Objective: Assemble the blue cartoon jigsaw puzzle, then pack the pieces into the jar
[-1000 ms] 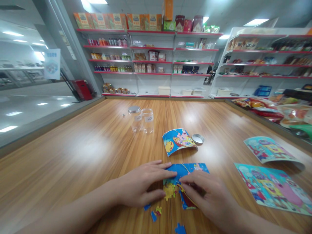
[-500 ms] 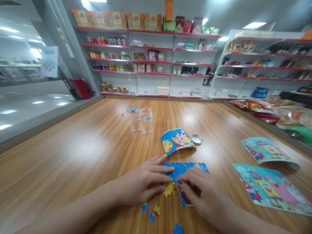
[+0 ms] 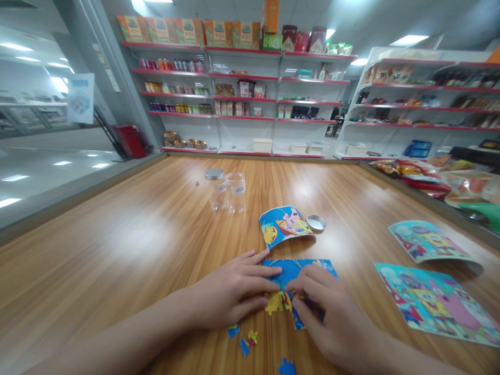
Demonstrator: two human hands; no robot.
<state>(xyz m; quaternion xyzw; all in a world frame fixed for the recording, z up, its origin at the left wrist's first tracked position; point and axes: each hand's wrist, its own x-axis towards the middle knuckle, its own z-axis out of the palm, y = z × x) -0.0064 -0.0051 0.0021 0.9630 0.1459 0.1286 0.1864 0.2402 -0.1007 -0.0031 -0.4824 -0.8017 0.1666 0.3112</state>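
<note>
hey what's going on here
A person has both hands at a partly assembled jigsaw puzzle on a wooden table. The left hand rests spread at its left side; the right hand has its fingertips bent down onto it, hiding whether they grip a piece. Some loose pieces lie nearer the person, and a curled picture sheet lies just beyond the puzzle.
</note>
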